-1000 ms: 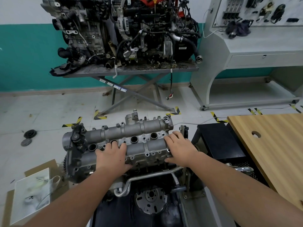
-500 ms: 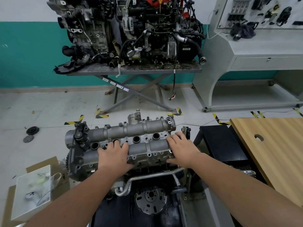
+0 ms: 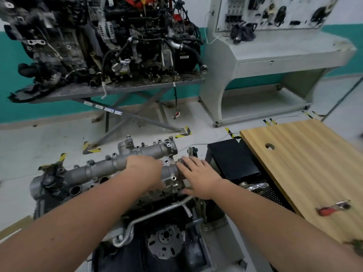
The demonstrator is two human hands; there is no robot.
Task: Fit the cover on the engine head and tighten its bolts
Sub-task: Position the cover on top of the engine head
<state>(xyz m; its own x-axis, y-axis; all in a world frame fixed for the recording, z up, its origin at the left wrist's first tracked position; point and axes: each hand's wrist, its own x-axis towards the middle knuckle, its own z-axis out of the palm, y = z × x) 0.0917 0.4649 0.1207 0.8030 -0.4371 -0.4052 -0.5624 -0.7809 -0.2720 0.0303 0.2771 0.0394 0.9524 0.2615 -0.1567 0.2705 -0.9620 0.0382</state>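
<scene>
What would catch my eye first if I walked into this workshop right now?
Two bare hands, the left hand and the right hand, rest on a grey metal cover atop an engine low in the middle. Behind it, a big dark engine crowds a steel stand. A wooden tabletop fills the right.

"What is standing by the green and white wall (image 3: 11, 107)?"

"A big dirty engine (image 3: 102, 40) is sitting on a grey stand (image 3: 117, 89). A grey bench (image 3: 275, 55) is standing beside it."

"And nearer?"

"A wooden board (image 3: 306, 163) is lying over a black box (image 3: 231, 160) on the pale floor (image 3: 29, 138)."
</scene>
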